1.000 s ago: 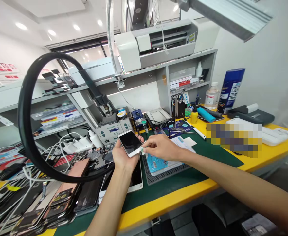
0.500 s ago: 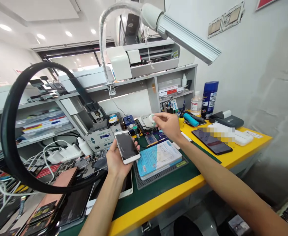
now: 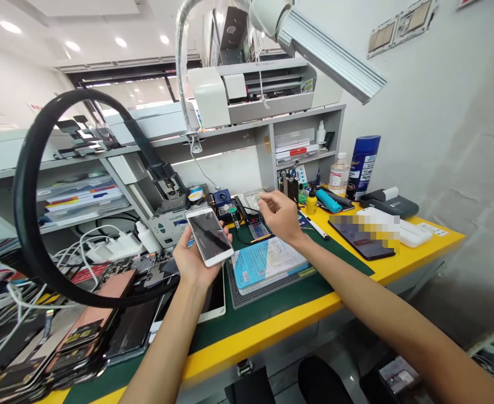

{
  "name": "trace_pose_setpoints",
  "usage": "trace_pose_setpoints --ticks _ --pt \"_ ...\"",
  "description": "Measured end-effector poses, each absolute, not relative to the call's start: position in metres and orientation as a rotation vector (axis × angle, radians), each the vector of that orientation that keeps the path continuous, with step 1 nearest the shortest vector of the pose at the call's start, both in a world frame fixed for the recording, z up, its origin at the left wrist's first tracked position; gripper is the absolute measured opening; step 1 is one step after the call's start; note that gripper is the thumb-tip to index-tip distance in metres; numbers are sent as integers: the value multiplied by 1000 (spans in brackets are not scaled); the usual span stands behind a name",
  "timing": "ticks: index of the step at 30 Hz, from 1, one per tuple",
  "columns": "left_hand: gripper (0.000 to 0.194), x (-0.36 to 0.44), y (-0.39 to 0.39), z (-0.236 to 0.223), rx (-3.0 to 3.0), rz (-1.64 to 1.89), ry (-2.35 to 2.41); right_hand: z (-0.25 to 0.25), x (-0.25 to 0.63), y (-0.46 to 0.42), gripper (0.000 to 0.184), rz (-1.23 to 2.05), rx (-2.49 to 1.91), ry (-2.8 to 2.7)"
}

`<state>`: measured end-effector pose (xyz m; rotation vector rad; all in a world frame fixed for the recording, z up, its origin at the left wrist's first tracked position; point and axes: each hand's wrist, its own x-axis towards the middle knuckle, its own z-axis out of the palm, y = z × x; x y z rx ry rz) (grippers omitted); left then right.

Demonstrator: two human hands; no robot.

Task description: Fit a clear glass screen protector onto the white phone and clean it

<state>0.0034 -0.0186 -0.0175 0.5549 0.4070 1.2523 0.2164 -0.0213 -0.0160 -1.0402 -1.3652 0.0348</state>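
My left hand [image 3: 194,261] holds a white-framed smartphone [image 3: 209,237] from below, its dark screen facing up and the fingers curled round its edges. To the right, my right hand [image 3: 279,216] is raised over the back of the green mat [image 3: 264,303], thumb and forefinger brought together. Something small and whitish shows by those fingertips; I cannot make out what it is or whether it lies behind them. Beneath the right wrist sits a blue and white box [image 3: 255,264] on a grey perforated pad [image 3: 247,298]. A white-edged tablet [image 3: 218,312] lies partly under my left forearm.
A black hose [image 3: 19,213] loops at the left above stacked phone parts [image 3: 78,342]. A lamp [image 3: 331,53] hangs overhead. Toward the right are a dark phone [image 3: 360,238], a white case [image 3: 417,233], a blue spray can [image 3: 362,167] and a yellow bottle [image 3: 311,203].
The whitish piece was plain in my right fingertips before and is now hardly visible. My right hand has turned, its fingers more curled. The view has shifted slightly; the phone stays in my left hand.
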Motion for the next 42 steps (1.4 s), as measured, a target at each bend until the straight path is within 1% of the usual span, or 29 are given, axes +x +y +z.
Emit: trace_pose_setpoints --ticks 2,4,6,8,10,13,15,20,27,34,42 --pt "45 -1 -14 -17 538 1287 414 -23 206 -24 23 5 -1018 -1597" --pt "47 -4 -12 -17 525 1298 426 -30 200 -24 28 36 -1079 -1830" --pt "48 -4 -12 -17 542 1257 434 -34 198 -23 32 74 -1170 -1945" --pt "48 0 -15 -17 574 1184 449 -34 198 -23 31 145 -1225 -1916" --pt "50 6 -20 -17 597 1106 464 -30 198 -24 28 299 -1214 -1799" --pt "50 14 -27 -17 632 1004 452 -22 197 -26 36 619 -1114 -1592" --pt "48 18 -31 -18 666 961 435 -19 196 -27 41 753 -1043 -1483" --pt "46 21 -32 -20 705 959 400 -14 194 -29 30 806 -972 -1320" --pt "46 19 -28 -23 680 920 422 -10 198 -25 22 1048 -938 -1124" --pt "53 18 -26 -23 653 833 417 -12 204 -21 14 1246 -846 -1016" --pt "46 19 -22 -23 682 787 406 -9 205 -23 13 1260 -869 -1002"
